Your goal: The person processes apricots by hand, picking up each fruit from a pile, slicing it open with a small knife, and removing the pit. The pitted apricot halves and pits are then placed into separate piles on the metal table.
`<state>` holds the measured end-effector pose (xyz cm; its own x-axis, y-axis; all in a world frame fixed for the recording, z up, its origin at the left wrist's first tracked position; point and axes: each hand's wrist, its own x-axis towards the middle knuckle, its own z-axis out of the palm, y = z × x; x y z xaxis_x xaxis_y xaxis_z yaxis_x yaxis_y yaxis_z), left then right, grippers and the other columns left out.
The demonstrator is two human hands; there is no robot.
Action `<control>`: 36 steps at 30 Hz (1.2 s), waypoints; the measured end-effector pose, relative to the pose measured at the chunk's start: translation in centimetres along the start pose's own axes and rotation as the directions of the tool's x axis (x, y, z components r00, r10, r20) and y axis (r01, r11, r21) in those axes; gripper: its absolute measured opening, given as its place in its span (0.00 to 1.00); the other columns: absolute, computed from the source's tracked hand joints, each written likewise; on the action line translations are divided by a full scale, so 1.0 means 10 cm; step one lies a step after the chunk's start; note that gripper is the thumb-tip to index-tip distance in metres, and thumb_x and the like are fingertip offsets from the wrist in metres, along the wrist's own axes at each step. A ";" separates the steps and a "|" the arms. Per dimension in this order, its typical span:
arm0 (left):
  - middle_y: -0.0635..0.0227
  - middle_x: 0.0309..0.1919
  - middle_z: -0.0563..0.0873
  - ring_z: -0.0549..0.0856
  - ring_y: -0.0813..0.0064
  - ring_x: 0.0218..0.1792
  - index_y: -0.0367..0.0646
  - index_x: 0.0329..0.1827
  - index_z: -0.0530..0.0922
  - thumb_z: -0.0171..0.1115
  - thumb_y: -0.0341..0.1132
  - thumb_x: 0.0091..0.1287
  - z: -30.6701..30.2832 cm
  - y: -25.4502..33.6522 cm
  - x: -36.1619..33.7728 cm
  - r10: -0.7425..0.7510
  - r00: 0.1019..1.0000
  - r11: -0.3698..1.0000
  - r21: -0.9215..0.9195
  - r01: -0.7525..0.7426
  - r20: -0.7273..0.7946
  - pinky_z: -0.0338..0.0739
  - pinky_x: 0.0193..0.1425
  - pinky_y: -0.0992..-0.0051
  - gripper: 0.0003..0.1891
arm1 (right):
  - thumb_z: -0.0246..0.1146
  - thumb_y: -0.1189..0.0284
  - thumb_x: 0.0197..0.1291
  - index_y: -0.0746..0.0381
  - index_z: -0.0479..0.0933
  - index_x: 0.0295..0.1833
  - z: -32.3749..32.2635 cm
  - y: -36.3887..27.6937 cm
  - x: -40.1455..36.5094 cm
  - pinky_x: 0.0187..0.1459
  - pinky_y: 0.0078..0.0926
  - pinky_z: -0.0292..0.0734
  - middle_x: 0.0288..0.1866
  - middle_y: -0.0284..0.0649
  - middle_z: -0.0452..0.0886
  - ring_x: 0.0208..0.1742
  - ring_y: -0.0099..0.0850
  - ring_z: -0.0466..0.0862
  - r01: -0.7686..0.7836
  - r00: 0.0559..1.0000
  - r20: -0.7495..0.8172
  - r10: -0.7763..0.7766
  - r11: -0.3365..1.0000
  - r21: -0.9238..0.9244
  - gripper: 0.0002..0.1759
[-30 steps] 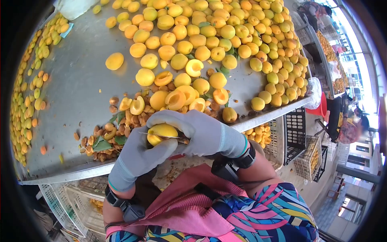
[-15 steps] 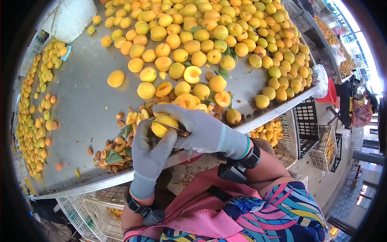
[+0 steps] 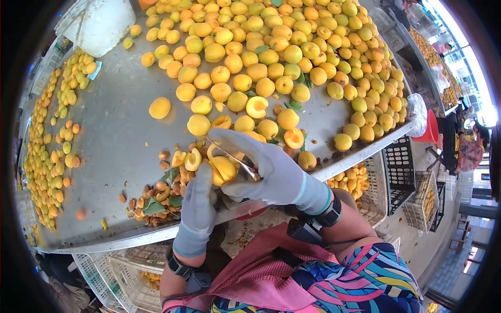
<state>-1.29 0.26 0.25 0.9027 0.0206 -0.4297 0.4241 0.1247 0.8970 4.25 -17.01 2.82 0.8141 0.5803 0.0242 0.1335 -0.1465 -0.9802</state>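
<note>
My right hand (image 3: 269, 169), in a grey glove, is closed round a small knife (image 3: 233, 157) whose thin blade points up and left. Below the blade is an apricot (image 3: 223, 169), split open so that its orange flesh shows. My gloved left hand (image 3: 196, 211) grips this apricot from the lower left, its fingertips partly hidden. Cut apricot halves (image 3: 193, 159) lie on the metal table (image 3: 120, 130) just beyond my hands. Near my left hand is a heap of apricot stones (image 3: 159, 201) with some leaves. Whole apricots (image 3: 258, 71) cover the table's far side.
Another row of apricots (image 3: 49, 172) lies on the left. A white bucket (image 3: 102, 26) stands at the back left. Beneath the table's raised metal edge (image 3: 334, 167) are crates, one with cut apricots (image 3: 350, 180). A red bucket (image 3: 431, 128) and another person (image 3: 467, 148) are at right.
The apricot between my hands was whole-looking and is now parted into open halves. The knife has moved off its side and now lies above it, its blade more exposed. The view has shifted slightly.
</note>
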 end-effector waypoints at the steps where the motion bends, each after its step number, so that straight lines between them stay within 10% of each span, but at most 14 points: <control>1: 0.63 0.34 0.85 0.84 0.74 0.34 0.37 0.52 0.78 0.48 0.57 0.71 0.01 0.02 -0.01 -0.021 0.999 0.995 -0.102 0.025 0.034 0.78 0.37 0.74 0.29 | 0.74 0.70 0.48 0.66 0.58 0.72 0.00 0.00 0.00 0.66 0.31 0.65 0.67 0.44 0.71 0.65 0.33 0.73 0.004 1.000 0.003 -0.004 1.000 -0.002 0.47; 3: 0.61 0.38 0.86 0.85 0.71 0.40 0.37 0.54 0.78 0.52 0.55 0.71 0.00 -0.02 -0.05 -0.027 0.998 0.979 -0.199 0.038 0.058 0.79 0.42 0.72 0.27 | 0.75 0.69 0.47 0.66 0.61 0.70 0.01 -0.02 -0.02 0.64 0.32 0.67 0.65 0.44 0.73 0.64 0.34 0.74 -0.008 1.000 -0.026 0.006 0.997 -0.079 0.46; 7: 0.59 0.51 0.81 0.80 0.67 0.53 0.36 0.59 0.74 0.64 0.40 0.66 -0.06 -0.12 -0.04 0.228 0.973 0.935 0.267 -0.232 0.049 0.75 0.58 0.70 0.23 | 0.72 0.64 0.49 0.59 0.63 0.70 0.01 -0.09 0.00 0.57 0.37 0.74 0.61 0.50 0.75 0.58 0.47 0.78 0.071 0.998 0.012 -0.070 0.972 -0.222 0.43; 11: 0.71 0.49 0.81 0.78 0.84 0.50 0.37 0.63 0.70 0.58 0.39 0.72 -0.01 0.14 -0.06 0.011 0.978 0.994 -0.113 0.013 0.208 0.75 0.54 0.81 0.22 | 0.72 0.65 0.49 0.60 0.63 0.70 -0.01 -0.27 0.00 0.57 0.36 0.74 0.62 0.50 0.75 0.59 0.47 0.78 0.007 0.999 0.050 0.002 0.982 -0.189 0.42; 13: 0.71 0.49 0.81 0.78 0.85 0.49 0.37 0.63 0.71 0.58 0.40 0.71 0.02 0.11 -0.11 0.184 0.961 0.983 -0.036 -0.180 0.204 0.75 0.53 0.82 0.22 | 0.73 0.65 0.49 0.60 0.62 0.70 0.02 -0.19 -0.02 0.56 0.35 0.75 0.62 0.49 0.75 0.59 0.46 0.78 0.096 0.994 0.073 -0.079 0.962 -0.256 0.43; 15: 0.73 0.49 0.81 0.79 0.86 0.48 0.38 0.64 0.71 0.57 0.43 0.72 0.00 0.15 -0.07 -0.098 0.946 0.892 -0.395 0.221 0.308 0.75 0.52 0.84 0.23 | 0.72 0.65 0.49 0.61 0.62 0.70 0.03 -0.18 -0.01 0.56 0.35 0.75 0.62 0.49 0.75 0.59 0.46 0.78 0.101 0.994 0.075 -0.084 0.960 -0.260 0.43; 28: 0.63 0.58 0.77 0.76 0.77 0.58 0.36 0.66 0.67 0.47 0.43 0.76 -0.12 -0.20 0.08 -0.026 0.930 0.951 -0.278 0.136 0.366 0.71 0.62 0.77 0.23 | 0.67 0.67 0.56 0.62 0.58 0.71 0.10 -0.16 0.00 0.52 0.33 0.77 0.57 0.51 0.78 0.55 0.46 0.81 0.102 0.994 -0.027 -0.109 0.979 -0.174 0.40; 31: 0.62 0.59 0.77 0.76 0.74 0.59 0.36 0.67 0.67 0.43 0.42 0.76 -0.05 0.06 0.00 -0.217 0.892 0.843 -0.384 0.376 0.396 0.70 0.64 0.74 0.22 | 0.66 0.70 0.56 0.62 0.58 0.71 0.12 -0.15 0.00 0.49 0.33 0.78 0.53 0.50 0.80 0.51 0.45 0.83 0.098 0.993 -0.058 -0.106 0.988 -0.119 0.39; 33: 0.68 0.45 0.81 0.81 0.80 0.42 0.40 0.62 0.70 0.40 0.50 0.76 -0.05 -0.07 0.03 -0.112 0.936 0.905 -0.354 0.235 0.334 0.79 0.45 0.78 0.24 | 0.66 0.71 0.55 0.62 0.58 0.71 0.14 -0.14 0.00 0.48 0.33 0.78 0.51 0.49 0.81 0.49 0.44 0.84 0.080 0.993 -0.074 -0.088 0.992 -0.096 0.39; 36: 0.66 0.51 0.79 0.81 0.76 0.48 0.39 0.63 0.68 0.39 0.50 0.76 -0.09 -0.05 0.04 -0.109 0.900 0.871 -0.395 0.291 0.421 0.79 0.51 0.74 0.25 | 0.66 0.71 0.55 0.62 0.58 0.71 0.15 -0.17 0.01 0.45 0.32 0.79 0.48 0.50 0.82 0.45 0.45 0.85 0.049 0.992 -0.109 -0.056 0.996 -0.072 0.39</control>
<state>-1.19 1.09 -0.51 0.7966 -0.4132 -0.4412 0.6037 0.5069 0.6153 3.24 -15.53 4.17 0.8621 0.4966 0.1008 0.2133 -0.1754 -0.9611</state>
